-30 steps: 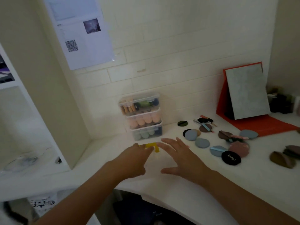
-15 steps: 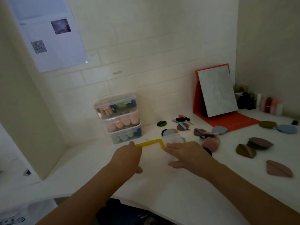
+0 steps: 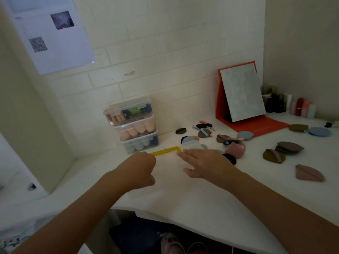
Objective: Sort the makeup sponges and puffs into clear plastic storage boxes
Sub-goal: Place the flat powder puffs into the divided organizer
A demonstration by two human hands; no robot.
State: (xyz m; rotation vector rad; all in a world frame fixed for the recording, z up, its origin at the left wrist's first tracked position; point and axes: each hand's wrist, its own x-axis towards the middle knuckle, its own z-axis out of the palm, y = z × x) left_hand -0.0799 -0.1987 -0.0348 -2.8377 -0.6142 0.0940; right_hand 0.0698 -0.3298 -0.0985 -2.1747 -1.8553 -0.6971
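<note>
Left hand point(image 3: 141, 167) clenched on yellow-rimmed clear box point(image 3: 170, 150) at 12 o'clock | right hand point(image 3: 205, 162) flat, fingers straight, on it | risk, I judge: box skids into puffs point(image 3: 234, 150) at 2 o'clock, scattering them.

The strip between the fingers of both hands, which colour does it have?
Yellow; the strip shows best in the head view.

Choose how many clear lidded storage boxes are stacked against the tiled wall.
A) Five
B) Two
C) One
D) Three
D: the stack of clear boxes by the tiled wall shows three lidded boxes one on another, with mixed sponges on top, peach ones in the middle and pale blue-green ones at the bottom.
</note>
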